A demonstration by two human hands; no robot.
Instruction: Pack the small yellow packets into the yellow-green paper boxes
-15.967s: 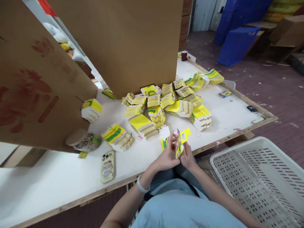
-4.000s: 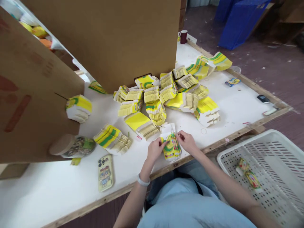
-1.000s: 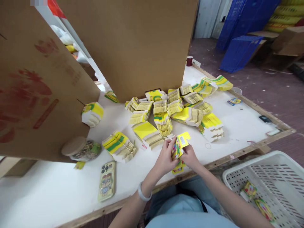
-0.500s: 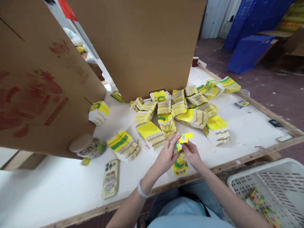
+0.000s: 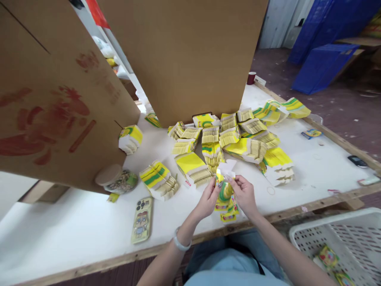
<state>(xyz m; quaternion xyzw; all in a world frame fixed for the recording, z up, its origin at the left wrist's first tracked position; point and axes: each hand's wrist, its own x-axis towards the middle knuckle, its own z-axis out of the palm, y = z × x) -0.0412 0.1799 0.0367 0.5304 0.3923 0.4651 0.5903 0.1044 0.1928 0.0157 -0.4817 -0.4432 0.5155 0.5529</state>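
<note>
A small yellow folding carton (image 5: 228, 169) is held up between both hands near the table's front edge, with its white inner flaps standing open at the top. My left hand (image 5: 208, 198) pinches its left side, thumb and fingers closed. On the other side my right hand (image 5: 244, 195) grips it with closed fingertips. Just below the hands lie several flat yellow cartons (image 5: 228, 216) with green and red print, partly hidden by the fingers. Beyond them a bundle of flattened yellow cartons (image 5: 193, 169) rests on the white table.
More carton bundles (image 5: 229, 135) spread against a tall cardboard box (image 5: 190, 59). Left are another bundle (image 5: 159, 180), a phone (image 5: 142, 220) and a lidded jar (image 5: 117, 179). A white basket (image 5: 303, 234) holding small packs stands at lower right. A car-key-like black object (image 5: 357, 161) lies right.
The carton has turned from its yellow barcode side to show white inner flaps. Both hands now hold it from either side. The view has shifted slightly left.
</note>
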